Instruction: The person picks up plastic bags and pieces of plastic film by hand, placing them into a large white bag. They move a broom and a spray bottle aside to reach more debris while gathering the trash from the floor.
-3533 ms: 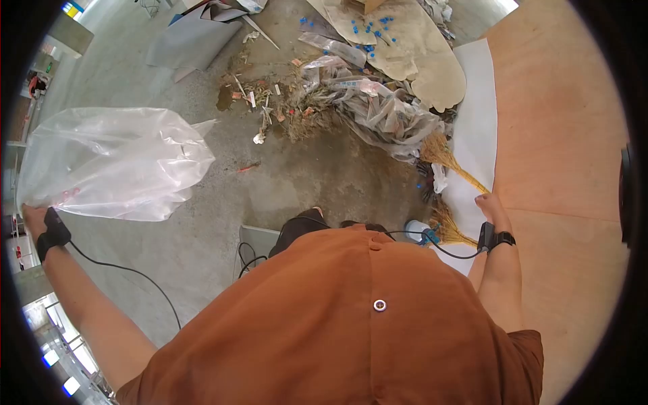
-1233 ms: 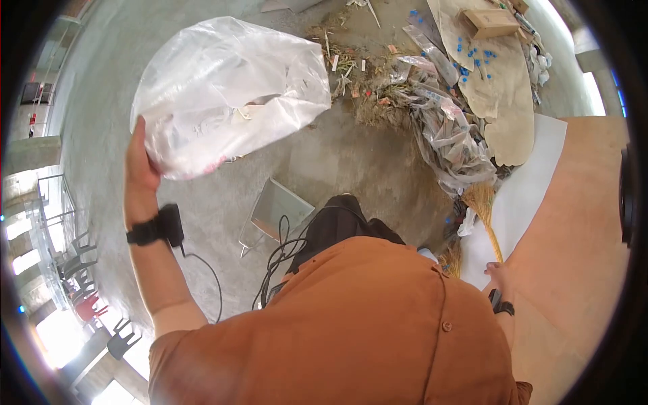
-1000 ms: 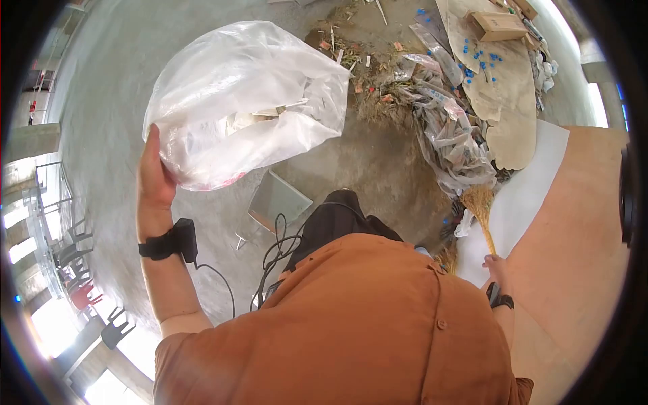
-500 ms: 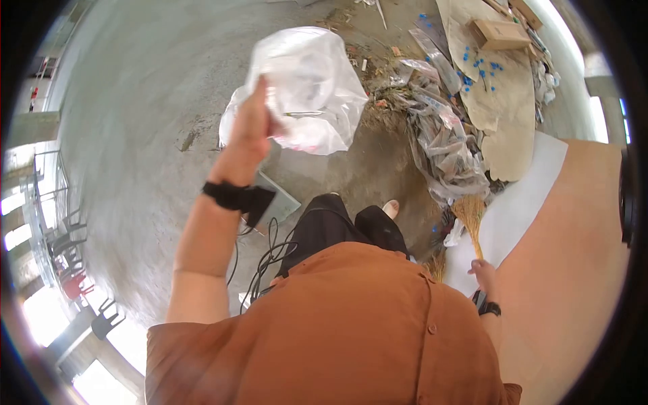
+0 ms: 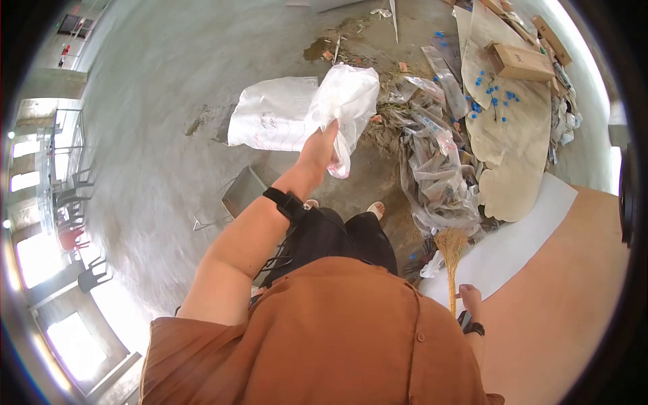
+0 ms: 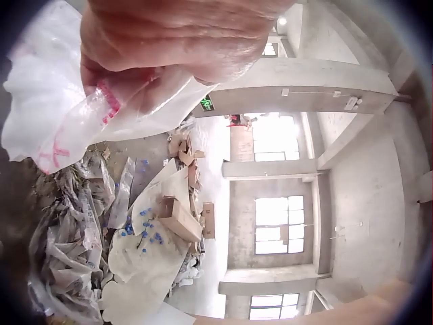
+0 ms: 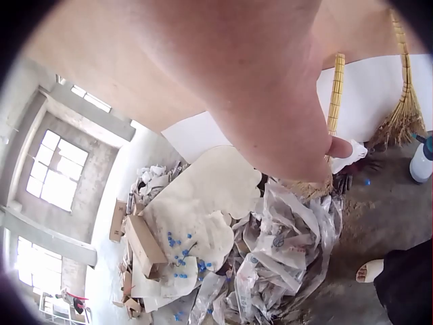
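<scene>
My left hand grips a bunched part of a translucent white plastic bag in front of my body. The bag spreads flat to the left of the hand, while a crumpled part rises above it; pink-red print shows on the bag in the left wrist view. Lower right, my right hand hangs beside a straw broom, loosely curled, one fingertip right at the handle. In the right wrist view the fingertip overlaps the broom handle, whose top end shows free above the hand.
Crumpled plastic sheeting and dry plant debris lie ahead on the concrete floor. Beyond are tan sheets with blue bits and a cardboard box. A wooden panel stands right. A dustpan lies left of my feet; a second broom leans nearby.
My left hand has swung from far left to the middle, and the puffed-out bag has collapsed and folded. The broom handle, earlier overlapped by my right hand, now shows left of it.
</scene>
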